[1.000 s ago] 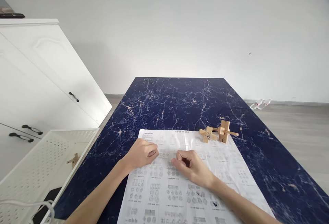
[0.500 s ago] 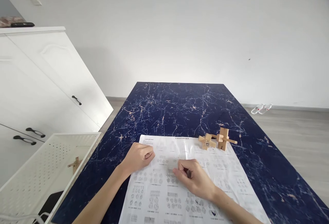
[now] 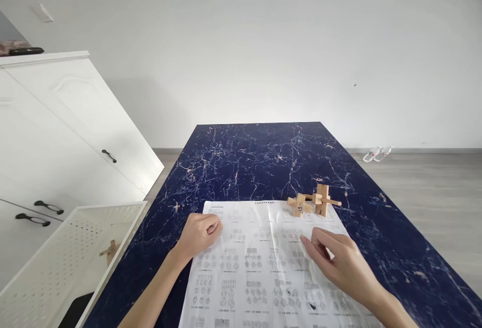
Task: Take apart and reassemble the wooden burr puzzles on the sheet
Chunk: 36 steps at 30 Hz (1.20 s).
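Paper, a printed diagram sheet, lies flat on the dark blue marbled desk right before us, and both our hands rest on it. Two small wooden puzzles stand side by side at the sheet's far right corner, nothing lying between them and our right hand. Off the desk's left edge sits a white perforated basket with one wooden piece inside, and behind it a white cabinet. Our left hand is curled into a loose fist at the sheet's left part, holding nothing we can see. Our right hand, half a second ago bunched near the sheet's middle, now lies further right with fingers loosely extended, nearer the puzzles but apart from them.
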Motion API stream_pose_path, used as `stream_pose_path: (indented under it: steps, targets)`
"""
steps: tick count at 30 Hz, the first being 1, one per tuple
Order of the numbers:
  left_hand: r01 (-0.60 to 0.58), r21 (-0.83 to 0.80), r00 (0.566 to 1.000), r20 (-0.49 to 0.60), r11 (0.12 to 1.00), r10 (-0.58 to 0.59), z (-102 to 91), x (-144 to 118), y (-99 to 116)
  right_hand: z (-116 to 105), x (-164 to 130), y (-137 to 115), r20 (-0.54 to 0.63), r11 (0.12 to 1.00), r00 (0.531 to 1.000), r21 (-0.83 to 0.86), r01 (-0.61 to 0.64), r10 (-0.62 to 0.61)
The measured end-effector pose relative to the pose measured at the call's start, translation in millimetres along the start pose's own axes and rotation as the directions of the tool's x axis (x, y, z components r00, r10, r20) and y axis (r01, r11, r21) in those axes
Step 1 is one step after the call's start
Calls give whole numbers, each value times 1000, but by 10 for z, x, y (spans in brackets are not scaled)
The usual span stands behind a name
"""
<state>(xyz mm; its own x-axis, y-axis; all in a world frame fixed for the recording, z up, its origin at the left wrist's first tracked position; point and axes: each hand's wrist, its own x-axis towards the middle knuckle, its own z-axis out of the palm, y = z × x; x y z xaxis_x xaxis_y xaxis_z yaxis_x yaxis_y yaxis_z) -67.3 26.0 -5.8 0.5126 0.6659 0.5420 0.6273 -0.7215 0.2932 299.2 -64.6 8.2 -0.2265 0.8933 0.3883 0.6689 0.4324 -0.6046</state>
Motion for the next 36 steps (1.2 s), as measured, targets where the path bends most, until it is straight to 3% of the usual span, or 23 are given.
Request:
stream_pose_path:
  steps: [9,16,22,26,30,36]
  targets:
    - [-13,-20,1000,-23,1000,13,13,1,3,-213,5,264,-135,984,991,-177,-23,-1]
    - [-35,-17,999,-15,999,35,16,10,23,-265,123,495,-298,938,925,-177,-297,237]
    - [-66,-22,998,-14,998,66,39,12,11,-259,228,554,-254,877,851,-19,-480,460]
    - [-68,-19,997,-21,997,68,42,22,4,-258,257,613,-205,802,777,200,-563,596]
    - [-84,-10,996,-29,996,83,11,49,27,-222,280,686,-172,702,725,469,-536,667]
    - [-92,-3,995,-45,996,91,-124,51,193,-176,212,624,-297,685,648,531,-498,701]
